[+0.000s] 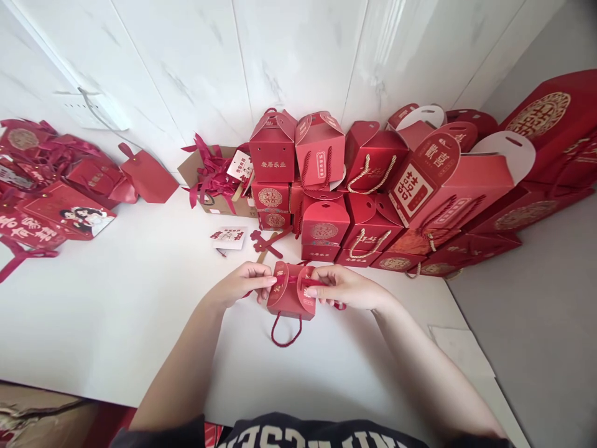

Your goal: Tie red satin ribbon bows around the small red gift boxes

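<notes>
A small red gift box [291, 305] with two rounded top flaps stands on the white table in front of me. A red cord handle [286, 342] droops from its near side. Across the top flaps runs a dark red ribbon [293, 279]. My left hand [254, 281] pinches the ribbon at the box's left edge, its fingers closed. On the right side, my right hand [342, 287] is closed on the other part of the ribbon, and a loose ribbon end shows below its fingers. Some fingertips are hidden behind the box and ribbon.
Stacked red gift boxes [325, 227] line the wall behind. A cardboard box [224, 210] holds ribbons. Printed cards [229, 238] and a red flower-ended piece [267, 244] lie nearby. More red boxes [74, 208] are piled at left. A grey wall [536, 311] bounds the right.
</notes>
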### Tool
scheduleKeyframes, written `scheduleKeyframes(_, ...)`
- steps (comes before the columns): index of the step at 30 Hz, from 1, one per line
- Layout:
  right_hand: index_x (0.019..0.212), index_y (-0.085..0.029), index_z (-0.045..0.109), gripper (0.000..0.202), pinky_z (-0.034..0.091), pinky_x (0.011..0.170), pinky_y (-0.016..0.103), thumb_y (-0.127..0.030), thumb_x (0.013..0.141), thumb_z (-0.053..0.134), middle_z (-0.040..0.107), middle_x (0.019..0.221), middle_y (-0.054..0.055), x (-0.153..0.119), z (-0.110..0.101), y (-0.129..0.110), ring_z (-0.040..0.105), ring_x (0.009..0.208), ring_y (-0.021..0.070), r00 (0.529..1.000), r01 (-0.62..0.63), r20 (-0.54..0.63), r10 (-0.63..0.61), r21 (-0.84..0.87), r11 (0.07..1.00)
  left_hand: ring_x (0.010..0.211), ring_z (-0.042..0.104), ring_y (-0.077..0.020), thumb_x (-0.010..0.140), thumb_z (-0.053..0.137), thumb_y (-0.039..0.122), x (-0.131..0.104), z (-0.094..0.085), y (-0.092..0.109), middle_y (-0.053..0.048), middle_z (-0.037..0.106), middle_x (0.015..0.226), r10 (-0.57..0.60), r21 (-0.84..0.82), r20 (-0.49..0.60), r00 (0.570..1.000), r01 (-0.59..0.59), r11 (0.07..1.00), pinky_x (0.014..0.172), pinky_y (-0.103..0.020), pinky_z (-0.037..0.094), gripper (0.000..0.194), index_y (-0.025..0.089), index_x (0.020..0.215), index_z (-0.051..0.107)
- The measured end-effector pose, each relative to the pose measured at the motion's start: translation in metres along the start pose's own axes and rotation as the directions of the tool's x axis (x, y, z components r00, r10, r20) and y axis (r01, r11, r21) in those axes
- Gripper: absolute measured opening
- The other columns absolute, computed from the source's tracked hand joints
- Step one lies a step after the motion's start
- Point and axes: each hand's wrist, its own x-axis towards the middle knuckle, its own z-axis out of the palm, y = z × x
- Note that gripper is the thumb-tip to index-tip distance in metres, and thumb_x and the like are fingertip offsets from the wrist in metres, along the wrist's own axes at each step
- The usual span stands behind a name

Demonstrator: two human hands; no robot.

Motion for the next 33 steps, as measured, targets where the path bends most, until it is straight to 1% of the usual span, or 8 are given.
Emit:
scheduleKeyframes(3, 0.077, -0.016, 0.058, 0.046, 0.032, 0.048, 0.022, -0.061, 0.086, 0.055, 0.054, 0.065, -0.002, 0.005, 0.000, 0.001, 0.044, 0.054, 0.0077, 0.999, 0.036, -0.038, -0.033, 0.066, 0.997, 0.050, 0.057, -0.0097, 0.084, 0.064, 0.037, 0.002, 0.003, -0.007, 0.000, 0.060, 0.058, 0.042, -0.069, -0.004, 0.999, -0.042, 0.997, 0.054, -0.023, 0.045, 0.033, 0.014, 0.062, 0.055)
scheduleKeyframes(7, 0.067, -0.017, 0.053, 0.043, 0.034, 0.053, 0.023, -0.056, 0.085, 0.060, 0.053, 0.063, -0.003, 0.007, -0.001, 0.004, 0.045, 0.056, 0.0079, 0.989, 0.110, -0.104, -0.105, 0.041, 0.993, 0.051, 0.059, -0.0104, 0.085, 0.063, 0.037, -0.001, 0.005, -0.009, -0.001, 0.062, 0.060, 0.054, -0.079, -0.021, 0.998, -0.055, 0.995, 0.056, -0.023, 0.046, 0.033, 0.014, 0.062, 0.056)
scheduleKeyframes(15, 0.066, -0.017, 0.051, 0.039, 0.035, 0.050, 0.022, -0.049, 0.085, 0.063, 0.060, 0.063, -0.001, 0.001, -0.006, -0.002, 0.048, 0.053, 0.0083, 1.000, 0.008, 0.006, -0.008, -0.046, 0.999, 0.055, 0.061, -0.0110, 0.085, 0.065, 0.035, -0.005, 0.004, -0.005, -0.005, 0.068, 0.065, 0.015, -0.049, 0.056, 0.998, -0.013, 0.999, 0.055, -0.022, 0.044, 0.032, 0.012, 0.064, 0.060)
scheduleKeyframes(19, 0.067, -0.016, 0.053, 0.037, 0.032, 0.048, 0.021, -0.047, 0.087, 0.061, 0.056, 0.064, -0.001, -0.004, -0.005, -0.009, 0.045, 0.054, 0.0079, 0.999, 0.025, -0.040, -0.027, -0.069, 0.997, 0.054, 0.060, -0.0113, 0.085, 0.065, 0.036, -0.009, 0.002, -0.003, -0.005, 0.068, 0.065, 0.005, -0.076, 0.121, 0.993, 0.005, 0.997, 0.055, -0.023, 0.046, 0.033, 0.012, 0.063, 0.060)
scheduleKeyframes(23, 0.071, -0.015, 0.058, 0.037, 0.037, 0.057, 0.024, -0.047, 0.089, 0.060, 0.054, 0.067, -0.001, -0.015, -0.005, -0.022, 0.046, 0.061, 0.0095, 0.983, 0.146, -0.104, -0.153, -0.071, 0.987, 0.045, 0.054, -0.0088, 0.085, 0.064, 0.040, -0.020, -0.004, 0.018, -0.002, 0.061, 0.057, -0.007, -0.005, 0.159, 0.987, 0.008, 1.000, 0.048, -0.022, 0.042, 0.035, 0.012, 0.064, 0.061)
scheduleKeyframes(27, 0.071, -0.016, 0.058, 0.035, 0.040, 0.065, 0.025, -0.046, 0.089, 0.061, 0.057, 0.069, 0.000, -0.023, -0.005, -0.040, 0.051, 0.067, 0.0110, 0.966, 0.218, -0.128, -0.222, -0.050, 0.975, 0.046, 0.050, -0.0073, 0.085, 0.064, 0.040, -0.029, -0.004, 0.053, -0.001, 0.059, 0.061, 0.058, 0.099, 0.183, 0.981, -0.077, 0.992, 0.045, -0.021, 0.040, 0.034, 0.013, 0.065, 0.065)
scheduleKeyframes(30, 0.071, -0.016, 0.057, 0.035, 0.040, 0.060, 0.024, -0.047, 0.088, 0.062, 0.057, 0.066, -0.001, -0.023, -0.004, -0.052, 0.050, 0.063, 0.0104, 0.958, 0.251, -0.133, -0.252, -0.025, 0.968, 0.062, 0.057, -0.0106, 0.085, 0.064, 0.037, -0.029, 0.001, 0.075, -0.006, 0.062, 0.079, 0.152, 0.159, 0.159, 0.976, -0.177, 0.971, 0.054, -0.022, 0.046, 0.034, 0.013, 0.062, 0.068)
scheduleKeyframes(33, 0.073, -0.016, 0.059, 0.036, 0.035, 0.052, 0.022, -0.048, 0.088, 0.061, 0.054, 0.063, -0.002, -0.021, -0.001, -0.063, 0.045, 0.056, 0.0086, 0.951, 0.268, -0.140, -0.275, -0.065, 0.961, 0.093, 0.062, -0.0222, 0.085, 0.064, 0.037, -0.022, 0.010, 0.088, -0.009, 0.064, 0.078, 0.166, 0.164, 0.115, 0.979, -0.183, 0.969, 0.057, -0.022, 0.049, 0.033, 0.015, 0.061, 0.070)
